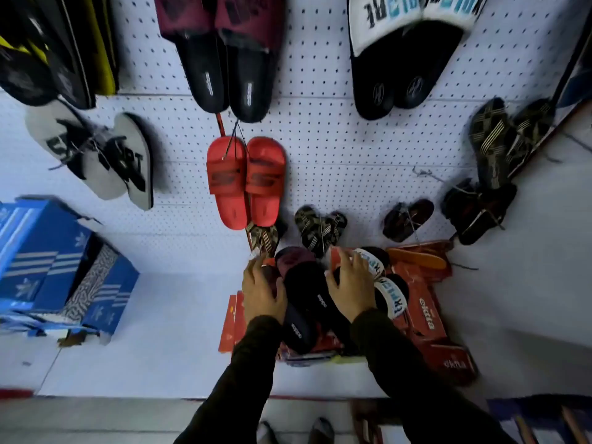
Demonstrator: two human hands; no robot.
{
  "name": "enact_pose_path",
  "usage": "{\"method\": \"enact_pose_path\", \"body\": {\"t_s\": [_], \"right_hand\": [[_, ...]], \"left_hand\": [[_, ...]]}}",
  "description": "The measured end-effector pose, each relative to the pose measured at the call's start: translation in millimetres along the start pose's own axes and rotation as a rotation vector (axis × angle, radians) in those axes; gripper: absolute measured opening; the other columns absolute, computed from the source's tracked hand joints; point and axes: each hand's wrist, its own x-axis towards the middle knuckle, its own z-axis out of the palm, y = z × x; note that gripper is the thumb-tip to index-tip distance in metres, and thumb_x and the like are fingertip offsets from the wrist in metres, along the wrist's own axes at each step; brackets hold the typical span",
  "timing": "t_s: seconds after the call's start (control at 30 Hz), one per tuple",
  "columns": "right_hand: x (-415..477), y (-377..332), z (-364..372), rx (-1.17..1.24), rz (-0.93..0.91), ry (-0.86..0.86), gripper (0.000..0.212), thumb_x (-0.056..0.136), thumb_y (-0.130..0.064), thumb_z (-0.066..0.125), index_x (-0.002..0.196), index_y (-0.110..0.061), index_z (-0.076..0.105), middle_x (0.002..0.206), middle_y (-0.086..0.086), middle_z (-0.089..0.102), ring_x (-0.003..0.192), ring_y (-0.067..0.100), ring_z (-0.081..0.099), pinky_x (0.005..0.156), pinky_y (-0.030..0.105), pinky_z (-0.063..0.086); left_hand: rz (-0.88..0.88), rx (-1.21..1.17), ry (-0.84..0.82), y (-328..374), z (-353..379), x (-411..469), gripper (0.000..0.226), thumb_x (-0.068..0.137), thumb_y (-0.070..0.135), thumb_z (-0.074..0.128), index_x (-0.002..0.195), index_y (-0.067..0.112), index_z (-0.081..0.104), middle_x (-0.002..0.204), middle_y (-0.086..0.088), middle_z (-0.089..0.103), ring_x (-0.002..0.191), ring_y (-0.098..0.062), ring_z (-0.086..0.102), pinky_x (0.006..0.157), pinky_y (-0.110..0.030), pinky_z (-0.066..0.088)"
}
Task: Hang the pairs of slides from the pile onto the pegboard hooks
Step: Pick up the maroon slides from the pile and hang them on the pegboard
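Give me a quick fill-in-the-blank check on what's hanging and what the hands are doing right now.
1. The pair hanging at the middle of the pegboard is coloured ____.
2. Both hands, left hand and right hand, rest on the pile of slides lying on ____ shoe boxes.
3. The stacked boxes at far left are ____ with white stripes.

Missing words: red; red; blue

Reds, blacks and blues against white.

The pegboard is white with dark dots. Hung on it: red slides, maroon-strapped black slides, a white-strapped black pair with blue and black lettering, and grey flip-flops with black print. Boxes are blue with white stripes; other boxes are red. Sleeves are black.
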Motion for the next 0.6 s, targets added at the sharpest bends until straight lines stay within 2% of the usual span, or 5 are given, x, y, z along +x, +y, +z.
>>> {"method": "enact_pose_path", "body": {"t_s": [0.13, 0.23, 0.37, 0.5, 0.6], "right_hand": [[7, 17, 25, 0.071, 0.209, -0.485, 0.065, 0.101, -0.037, 0.047, 0.155, -0.007, 0.026, 0.155, 0.018, 0.037, 0.142, 0.039, 0.036, 0.115, 0.047, 0.036], [14, 20, 37, 0.175, 0.312, -0.633, 0.06, 0.104, -0.03, 0.044, 0.153, -0.001, 0.028, 0.156, 0.021, 0.037, 0.143, 0.038, 0.04, 0.117, 0.044, 0.036], [21, 26, 50, 0.286, 0.422, -0.589, 0.056, 0.1, -0.024, 0.054, 0.148, -0.001, 0.04, 0.151, 0.019, 0.047, 0.139, 0.037, 0.046, 0.114, 0.041, 0.04], [23, 32, 58, 0.405, 0.499, -0.569, 0.052, 0.091, -0.019, 0.066, 0.139, -0.001, 0.054, 0.138, 0.018, 0.06, 0.123, 0.037, 0.06, 0.104, 0.045, 0.051], [19, 35, 61, 0.452, 0.538, -0.567, 0.048, 0.086, -0.016, 0.071, 0.131, -0.004, 0.061, 0.131, 0.016, 0.066, 0.119, 0.035, 0.063, 0.101, 0.046, 0.054]], "left_hand": [[-0.695, -0.123, -0.205, -30, 29, -11, 0.085, 0.084, 0.015, 0.068, 0.15, -0.003, 0.018, 0.152, -0.027, 0.03, 0.141, -0.04, 0.033, 0.117, -0.042, 0.03], [-1.042, -0.391, -0.283, -33, 45, -16, 0.075, 0.086, 0.012, 0.067, 0.147, -0.004, 0.027, 0.147, -0.026, 0.041, 0.135, -0.041, 0.044, 0.113, -0.048, 0.037], [-1.108, -0.459, -0.448, -45, 56, -18, 0.054, 0.091, 0.007, 0.06, 0.14, -0.006, 0.042, 0.141, -0.024, 0.052, 0.13, -0.037, 0.052, 0.112, -0.041, 0.041], [-1.139, -0.612, -0.533, -56, 47, -26, 0.045, 0.092, 0.008, 0.059, 0.133, -0.003, 0.049, 0.11, -0.019, 0.061, 0.104, -0.032, 0.057, 0.099, -0.037, 0.046], [-1.152, -0.65, -0.519, -68, 46, -29, 0.045, 0.092, 0.009, 0.06, 0.133, -0.004, 0.049, 0.12, -0.021, 0.062, 0.097, -0.03, 0.058, 0.099, -0.039, 0.048]]}}
